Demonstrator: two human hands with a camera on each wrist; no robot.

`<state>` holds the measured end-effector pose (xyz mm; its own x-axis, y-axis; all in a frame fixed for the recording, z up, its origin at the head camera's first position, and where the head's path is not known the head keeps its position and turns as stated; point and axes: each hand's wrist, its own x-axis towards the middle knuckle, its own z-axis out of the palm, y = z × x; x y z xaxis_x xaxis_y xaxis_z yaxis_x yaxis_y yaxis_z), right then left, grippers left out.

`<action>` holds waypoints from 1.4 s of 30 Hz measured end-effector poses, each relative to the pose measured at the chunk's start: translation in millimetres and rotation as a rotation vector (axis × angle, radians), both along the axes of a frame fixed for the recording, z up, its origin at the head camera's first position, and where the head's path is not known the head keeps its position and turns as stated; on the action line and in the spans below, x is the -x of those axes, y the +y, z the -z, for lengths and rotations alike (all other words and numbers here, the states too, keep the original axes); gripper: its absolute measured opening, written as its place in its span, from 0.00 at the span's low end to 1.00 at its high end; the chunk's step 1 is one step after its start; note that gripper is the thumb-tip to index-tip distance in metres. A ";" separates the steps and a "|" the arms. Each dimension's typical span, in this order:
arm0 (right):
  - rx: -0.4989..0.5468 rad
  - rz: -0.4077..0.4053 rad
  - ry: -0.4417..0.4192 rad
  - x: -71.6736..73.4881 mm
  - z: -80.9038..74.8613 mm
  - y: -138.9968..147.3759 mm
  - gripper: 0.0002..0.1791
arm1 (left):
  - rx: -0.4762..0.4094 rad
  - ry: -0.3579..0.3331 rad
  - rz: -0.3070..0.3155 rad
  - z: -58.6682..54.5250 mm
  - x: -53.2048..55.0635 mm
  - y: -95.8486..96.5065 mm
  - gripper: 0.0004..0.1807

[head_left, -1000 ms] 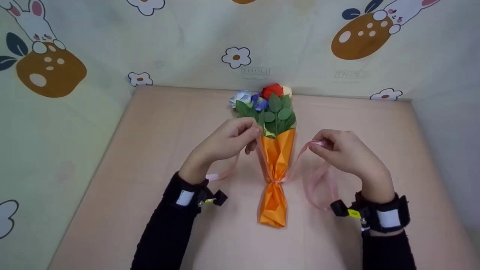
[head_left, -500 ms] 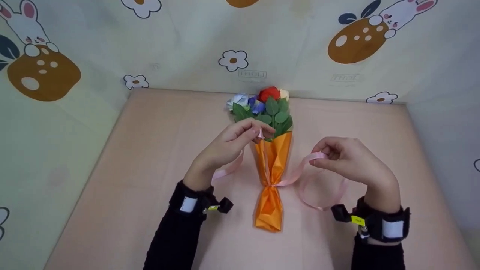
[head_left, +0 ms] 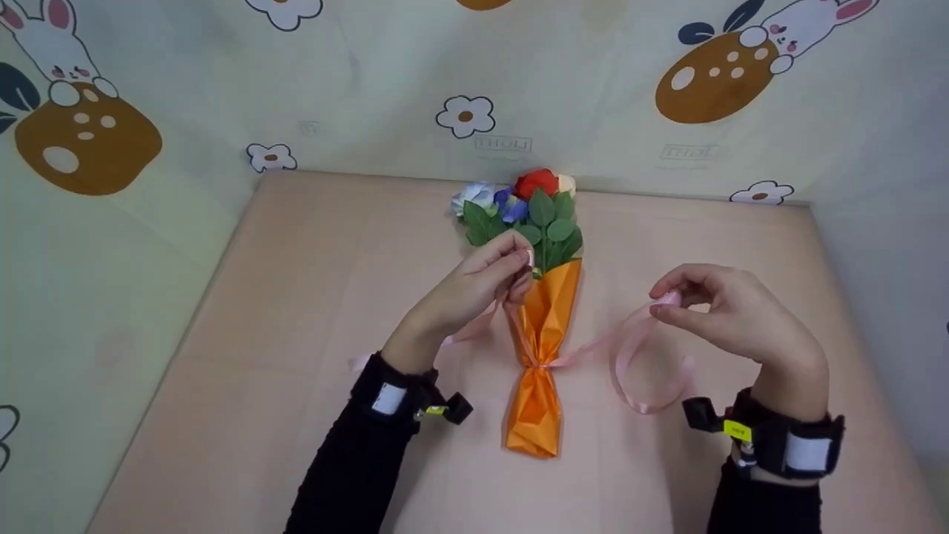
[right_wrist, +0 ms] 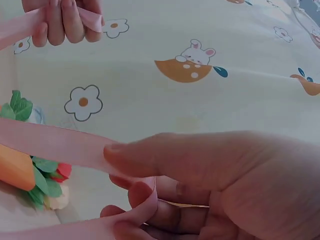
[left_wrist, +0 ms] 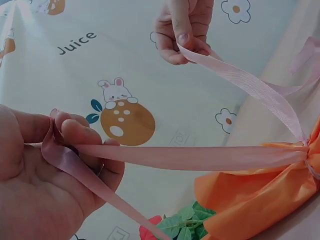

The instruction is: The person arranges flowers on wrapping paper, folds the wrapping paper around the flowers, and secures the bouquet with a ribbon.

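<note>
A bouquet wrapped in orange paper lies on the table, with a red flower, a pale blue flower and green leaves at its far end. Pink ribbon circles the gathered waist of the paper. My left hand, above the upper left of the wrap, pinches one ribbon length between thumb and fingers; its tail hangs toward the left. Right of the bouquet, my right hand pinches the other length near the fingertips. Below it, the spare ribbon hangs in a loop.
The bouquet rests on a pinkish-beige tabletop. Behind and to the left rises a pale cloth printed with rabbits, fruit and flowers. Each wrist wears a black strap with a small camera.
Both hands have moved rightward, the right hand farther out from the bouquet. The left fingers, stretched out half a second ago, are now curled in on the ribbon. The bouquet stays in place.
</note>
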<state>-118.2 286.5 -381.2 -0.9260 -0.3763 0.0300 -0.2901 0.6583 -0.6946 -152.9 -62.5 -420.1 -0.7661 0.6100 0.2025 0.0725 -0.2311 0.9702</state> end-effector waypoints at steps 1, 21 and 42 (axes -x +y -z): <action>-0.015 0.021 0.013 1.2 1.6 2.2 0.05 | 0.005 -0.009 0.010 0.2 -0.2 0.7 0.07; 0.067 0.424 0.041 26.7 27.7 -5.4 0.15 | 0.434 -0.010 -0.096 0.6 0.9 3.1 0.17; 0.165 -0.093 0.046 34.6 62.1 -95.6 0.22 | 0.465 0.036 -0.083 -4.8 -2.0 1.1 0.12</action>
